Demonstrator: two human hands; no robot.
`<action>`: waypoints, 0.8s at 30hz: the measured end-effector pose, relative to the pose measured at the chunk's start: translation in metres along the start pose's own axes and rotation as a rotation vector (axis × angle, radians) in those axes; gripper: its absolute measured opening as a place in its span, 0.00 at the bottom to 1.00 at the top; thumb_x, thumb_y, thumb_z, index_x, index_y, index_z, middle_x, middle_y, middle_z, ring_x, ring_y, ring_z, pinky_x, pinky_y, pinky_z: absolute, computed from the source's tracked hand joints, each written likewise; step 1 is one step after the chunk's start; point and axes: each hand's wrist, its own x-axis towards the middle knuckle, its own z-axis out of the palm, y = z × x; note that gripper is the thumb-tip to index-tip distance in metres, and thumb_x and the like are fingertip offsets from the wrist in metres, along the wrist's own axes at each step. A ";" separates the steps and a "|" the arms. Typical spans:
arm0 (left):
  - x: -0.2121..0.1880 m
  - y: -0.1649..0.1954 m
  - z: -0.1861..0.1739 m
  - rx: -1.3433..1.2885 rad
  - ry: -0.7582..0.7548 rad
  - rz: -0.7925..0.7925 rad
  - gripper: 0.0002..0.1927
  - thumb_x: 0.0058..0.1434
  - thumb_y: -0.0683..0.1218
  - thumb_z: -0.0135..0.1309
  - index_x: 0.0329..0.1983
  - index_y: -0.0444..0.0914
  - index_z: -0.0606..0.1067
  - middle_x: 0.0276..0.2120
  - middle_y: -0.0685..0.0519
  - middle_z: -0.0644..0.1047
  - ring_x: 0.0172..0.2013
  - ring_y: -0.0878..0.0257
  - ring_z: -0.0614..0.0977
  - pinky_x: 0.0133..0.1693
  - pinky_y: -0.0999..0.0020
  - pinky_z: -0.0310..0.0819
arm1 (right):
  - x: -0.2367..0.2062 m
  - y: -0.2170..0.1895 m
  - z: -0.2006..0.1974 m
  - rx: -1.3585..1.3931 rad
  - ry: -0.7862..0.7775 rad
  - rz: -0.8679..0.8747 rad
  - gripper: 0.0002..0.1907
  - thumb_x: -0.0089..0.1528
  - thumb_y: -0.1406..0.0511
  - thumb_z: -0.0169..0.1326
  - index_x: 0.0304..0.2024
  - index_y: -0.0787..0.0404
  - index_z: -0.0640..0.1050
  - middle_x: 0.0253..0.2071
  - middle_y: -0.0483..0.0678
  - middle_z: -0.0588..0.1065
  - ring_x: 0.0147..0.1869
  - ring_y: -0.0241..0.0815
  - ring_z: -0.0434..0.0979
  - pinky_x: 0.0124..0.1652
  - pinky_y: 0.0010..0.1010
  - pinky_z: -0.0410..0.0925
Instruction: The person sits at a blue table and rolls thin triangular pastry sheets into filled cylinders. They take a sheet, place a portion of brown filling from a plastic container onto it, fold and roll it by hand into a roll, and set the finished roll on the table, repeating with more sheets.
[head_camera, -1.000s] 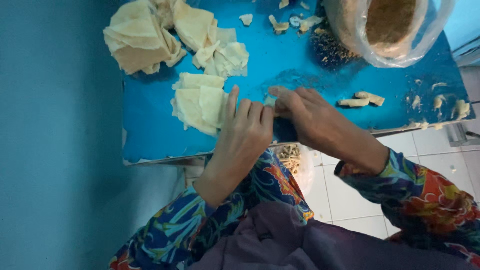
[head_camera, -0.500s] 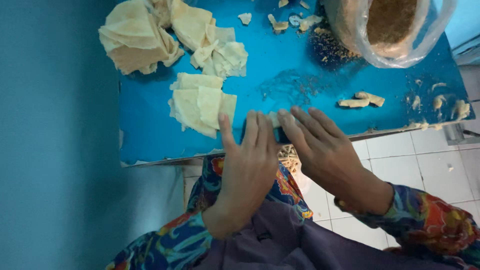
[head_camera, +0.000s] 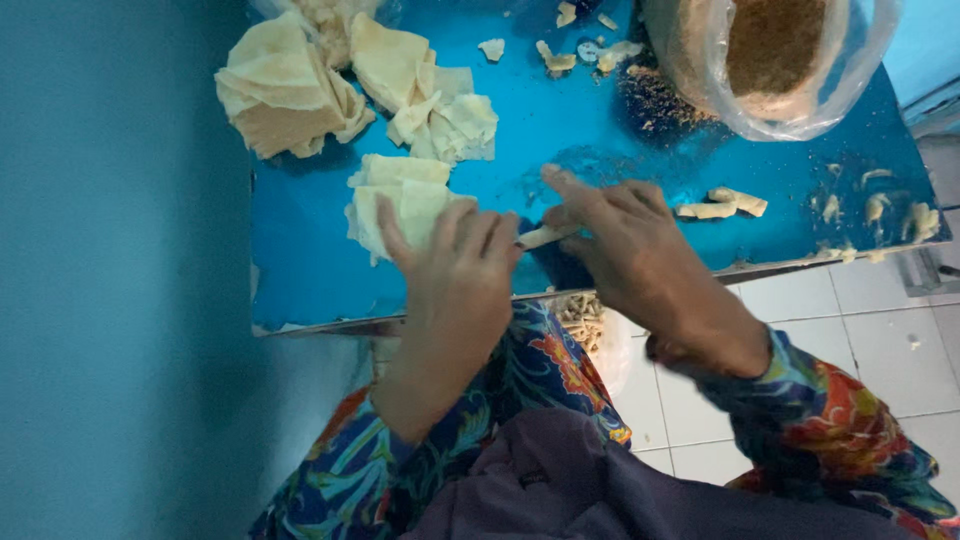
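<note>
Rolled wrapper between hands, wrapper stack beside.

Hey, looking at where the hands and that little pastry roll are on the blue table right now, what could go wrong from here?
1. The thin roll is pressed between the left hand and right hand near the table edge; it might slip off toward the floor.
2. The wrapper stack touches the left fingers and may get dragged or creased.
3. The open bag of brown filling leans nearby; crumbs already lie spilled, and more may follow.
</note>
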 end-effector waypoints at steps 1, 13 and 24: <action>0.000 0.003 0.003 -0.034 -0.005 0.009 0.11 0.67 0.46 0.58 0.50 0.40 0.77 0.47 0.57 0.77 0.58 0.57 0.74 0.65 0.20 0.38 | -0.001 -0.001 0.003 -0.049 -0.001 -0.011 0.33 0.63 0.74 0.56 0.70 0.63 0.63 0.47 0.48 0.80 0.51 0.49 0.75 0.56 0.44 0.63; -0.011 0.015 0.005 -0.211 -0.003 -0.006 0.10 0.65 0.44 0.60 0.49 0.43 0.75 0.40 0.57 0.76 0.50 0.59 0.76 0.66 0.20 0.38 | -0.023 0.007 0.005 0.154 0.003 0.051 0.37 0.63 0.75 0.58 0.72 0.60 0.61 0.47 0.47 0.78 0.53 0.47 0.77 0.54 0.43 0.64; -0.014 0.006 0.002 -0.259 0.019 -0.063 0.13 0.64 0.40 0.57 0.52 0.41 0.74 0.46 0.53 0.75 0.53 0.55 0.76 0.66 0.24 0.39 | -0.026 0.003 -0.005 0.089 0.052 0.070 0.37 0.62 0.77 0.57 0.72 0.59 0.61 0.56 0.49 0.78 0.57 0.51 0.73 0.57 0.45 0.66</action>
